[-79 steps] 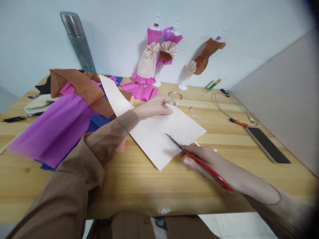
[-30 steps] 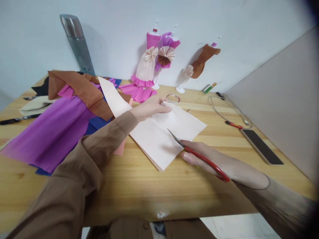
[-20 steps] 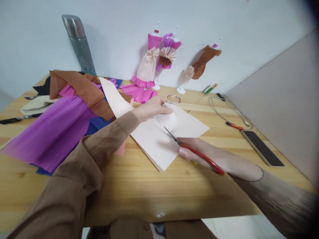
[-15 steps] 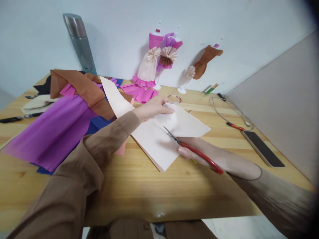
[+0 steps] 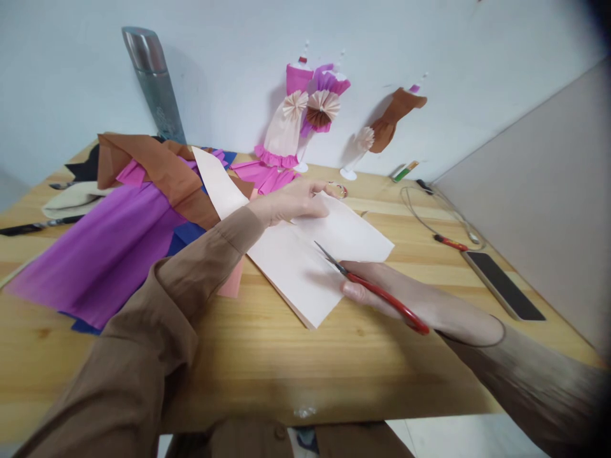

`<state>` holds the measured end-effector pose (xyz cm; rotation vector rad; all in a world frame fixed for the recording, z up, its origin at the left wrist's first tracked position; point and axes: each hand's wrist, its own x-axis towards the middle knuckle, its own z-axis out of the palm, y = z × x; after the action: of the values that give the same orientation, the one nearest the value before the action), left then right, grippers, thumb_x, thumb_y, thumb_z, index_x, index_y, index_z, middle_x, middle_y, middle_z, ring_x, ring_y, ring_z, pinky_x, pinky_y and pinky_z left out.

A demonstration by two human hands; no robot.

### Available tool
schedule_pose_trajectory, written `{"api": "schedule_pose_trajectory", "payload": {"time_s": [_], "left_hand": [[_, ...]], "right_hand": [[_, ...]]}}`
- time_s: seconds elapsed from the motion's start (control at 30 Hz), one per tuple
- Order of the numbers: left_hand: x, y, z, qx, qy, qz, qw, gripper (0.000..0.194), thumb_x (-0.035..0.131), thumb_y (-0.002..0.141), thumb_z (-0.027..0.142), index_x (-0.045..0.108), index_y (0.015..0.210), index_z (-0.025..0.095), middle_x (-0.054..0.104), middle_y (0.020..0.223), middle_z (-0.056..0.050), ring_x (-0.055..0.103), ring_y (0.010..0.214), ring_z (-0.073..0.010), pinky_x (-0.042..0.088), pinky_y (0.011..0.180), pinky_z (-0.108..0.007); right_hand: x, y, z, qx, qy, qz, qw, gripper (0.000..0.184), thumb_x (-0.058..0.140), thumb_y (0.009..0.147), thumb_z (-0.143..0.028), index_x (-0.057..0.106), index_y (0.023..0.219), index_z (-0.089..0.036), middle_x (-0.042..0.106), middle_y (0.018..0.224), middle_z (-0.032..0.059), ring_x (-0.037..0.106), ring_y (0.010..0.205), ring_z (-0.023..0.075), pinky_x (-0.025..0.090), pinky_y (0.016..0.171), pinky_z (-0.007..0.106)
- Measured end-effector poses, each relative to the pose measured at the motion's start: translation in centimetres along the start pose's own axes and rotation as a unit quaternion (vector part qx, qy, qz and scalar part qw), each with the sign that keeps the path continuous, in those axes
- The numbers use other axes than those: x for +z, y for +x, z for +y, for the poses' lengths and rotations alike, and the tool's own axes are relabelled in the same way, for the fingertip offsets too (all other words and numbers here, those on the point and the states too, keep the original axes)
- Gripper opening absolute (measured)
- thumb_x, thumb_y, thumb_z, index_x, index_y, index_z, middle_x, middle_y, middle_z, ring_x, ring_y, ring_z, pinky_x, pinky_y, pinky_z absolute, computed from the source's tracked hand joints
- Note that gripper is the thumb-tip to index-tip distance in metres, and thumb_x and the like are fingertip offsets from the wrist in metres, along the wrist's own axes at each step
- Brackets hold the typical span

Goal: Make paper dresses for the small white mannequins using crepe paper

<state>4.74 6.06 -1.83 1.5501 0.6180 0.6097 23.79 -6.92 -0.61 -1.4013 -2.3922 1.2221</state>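
A folded sheet of pale cream crepe paper (image 5: 296, 273) lies across the middle of the wooden table, its long strip reaching up to the left. A slit splits its right part, and one flap points to the right. My left hand (image 5: 298, 198) grips the paper's upper edge between thumb and fingers. Red-handled scissors (image 5: 384, 296) are in my right hand (image 5: 365, 286), thumb along the near side. Their blades look nearly closed and lie over the paper beside the slit, pointing up-left. The other fingers of that hand are partly hidden.
Purple crepe paper (image 5: 105, 248), brown paper (image 5: 157, 165) and blue pieces are heaped at left. Behind stand a grey flask (image 5: 160, 95) and small dress forms (image 5: 300, 108), (image 5: 396, 117) in paper dresses. At right lie a phone (image 5: 501, 283) and a cable (image 5: 420, 219).
My left hand has shifted slightly left with the paper's upper edge, and the right flap has turned a little. The scissors have barely moved.
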Motion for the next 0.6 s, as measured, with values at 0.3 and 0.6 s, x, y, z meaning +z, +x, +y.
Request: {"api": "schedule_pose_trajectory", "payload": {"time_s": [0.3, 0.6], "left_hand": [[1.0, -0.2, 0.3, 0.005, 0.132, 0.062, 0.989, 0.029, 0.074, 0.068, 0.025, 0.067, 0.094, 0.014, 0.067, 0.083, -0.005, 0.064, 0.079, -0.0165, 0.05, 0.067, -0.023], [1.5, 0.1, -0.4, 0.015, 0.105, 0.048, 0.993, 0.015, 0.071, 0.071, 0.02, 0.068, 0.084, 0.014, 0.066, 0.083, -0.005, 0.063, 0.077, -0.0154, 0.051, 0.074, -0.027]], "right_hand": [[-0.1, 0.0, -1.9, 0.032, -0.011, -0.005, 0.999, 0.038, 0.039, 0.095, -0.056, 0.047, 0.083, -0.021, 0.051, 0.078, 0.0025, 0.048, 0.07, 0.0176, 0.043, 0.063, 0.031], [0.1, 0.4, -0.5, -0.004, -0.028, 0.0, 1.0, 0.037, 0.04, 0.095, -0.055, 0.048, 0.085, -0.02, 0.054, 0.081, 0.0032, 0.05, 0.073, 0.0183, 0.044, 0.066, 0.032]]}}
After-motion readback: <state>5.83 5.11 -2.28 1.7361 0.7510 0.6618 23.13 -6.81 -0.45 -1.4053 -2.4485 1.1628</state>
